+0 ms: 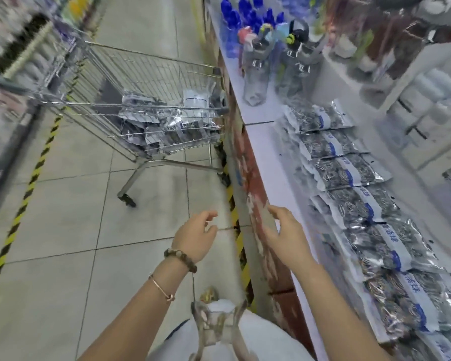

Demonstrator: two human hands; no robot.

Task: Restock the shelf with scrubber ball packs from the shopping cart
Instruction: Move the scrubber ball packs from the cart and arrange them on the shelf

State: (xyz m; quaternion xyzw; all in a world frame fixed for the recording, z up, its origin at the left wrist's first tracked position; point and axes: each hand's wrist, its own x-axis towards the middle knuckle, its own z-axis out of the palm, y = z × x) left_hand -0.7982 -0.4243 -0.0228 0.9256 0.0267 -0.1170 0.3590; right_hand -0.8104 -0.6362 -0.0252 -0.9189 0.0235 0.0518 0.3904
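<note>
A wire shopping cart (130, 74) stands on the aisle floor ahead, against the shelf's front. Several silvery scrubber ball packs (167, 121) lie in its basket. More scrubber ball packs (349, 173) with blue and white labels lie in a row along the white shelf (268, 157) on the right. My left hand (197, 234) hangs over the floor with loosely curled fingers and holds nothing. My right hand (288, 234) is at the shelf's front edge, fingers relaxed, also holding nothing. Both hands are well short of the cart.
Blue spray bottles (235, 22) and clear water bottles (255, 71) stand farther back on the shelf. A yellow and black striped line (24, 199) runs along the floor at left, beside another shelf unit (0, 105). Tiled floor lies between me and the cart.
</note>
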